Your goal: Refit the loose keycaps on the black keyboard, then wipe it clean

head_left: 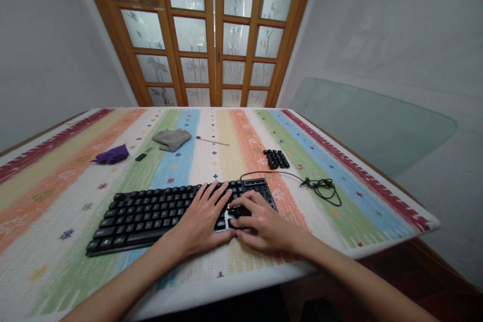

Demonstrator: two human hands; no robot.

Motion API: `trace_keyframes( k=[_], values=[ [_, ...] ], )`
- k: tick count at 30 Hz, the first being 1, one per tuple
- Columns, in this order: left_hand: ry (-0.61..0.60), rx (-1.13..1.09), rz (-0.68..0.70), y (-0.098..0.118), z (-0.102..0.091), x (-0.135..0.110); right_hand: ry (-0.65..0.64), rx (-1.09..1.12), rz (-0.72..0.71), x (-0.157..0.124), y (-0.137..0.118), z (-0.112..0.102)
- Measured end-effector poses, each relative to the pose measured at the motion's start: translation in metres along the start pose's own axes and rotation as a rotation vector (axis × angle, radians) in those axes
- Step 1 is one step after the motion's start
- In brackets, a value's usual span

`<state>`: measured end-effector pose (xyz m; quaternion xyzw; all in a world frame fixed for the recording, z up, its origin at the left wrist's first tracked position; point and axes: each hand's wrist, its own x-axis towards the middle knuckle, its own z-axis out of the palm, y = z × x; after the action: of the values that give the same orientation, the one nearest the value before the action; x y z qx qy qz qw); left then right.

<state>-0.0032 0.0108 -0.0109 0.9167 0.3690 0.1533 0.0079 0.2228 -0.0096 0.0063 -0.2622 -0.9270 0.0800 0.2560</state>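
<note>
A black keyboard [151, 214] lies on the striped tablecloth. My left hand [206, 216] rests flat across its right part, fingers stretched out and spread over the keys. Just right of it, my right hand [260, 221] bends its fingers at the arrow-key area, thumb and fingers closed around something dark that I cannot make out. A light patch of the keyboard shows between the two hands. The number pad at the far right end looks bare of keycaps, partly hidden by my right hand. Loose black keycaps [277, 159] stand grouped beyond that end.
A coiled black cable [324, 188] lies to the right. Farther back are a grey cloth [172, 139], a purple cloth [112, 155], a small black object [141, 157] and a thin rod-like tool [213, 141]. The table's front edge [241, 282] runs close below my hands.
</note>
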Motion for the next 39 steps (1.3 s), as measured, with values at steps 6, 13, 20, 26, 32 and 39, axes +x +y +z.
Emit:
trace_keyframes(
  k=[6,13,20,26,32,39],
  values=[
    [-0.070,0.029,-0.012,0.000,-0.004,0.004,0.163,-0.089,0.086,-0.004,0.044,-0.040],
    [-0.126,0.053,-0.017,0.003,-0.005,0.005,0.239,-0.279,0.229,-0.027,0.130,-0.083],
    [-0.154,0.079,-0.021,0.005,-0.006,0.004,0.127,-0.351,0.367,-0.017,0.171,-0.086],
    [-0.168,0.086,-0.022,0.004,-0.004,0.004,-0.014,-0.395,0.492,0.015,0.202,-0.082],
    [-0.145,0.048,-0.018,0.004,-0.003,0.003,-0.106,-0.405,0.568,0.032,0.219,-0.073],
    [-0.134,0.035,-0.021,0.005,-0.005,0.004,-0.169,-0.334,0.630,0.038,0.228,-0.071]
  ],
)
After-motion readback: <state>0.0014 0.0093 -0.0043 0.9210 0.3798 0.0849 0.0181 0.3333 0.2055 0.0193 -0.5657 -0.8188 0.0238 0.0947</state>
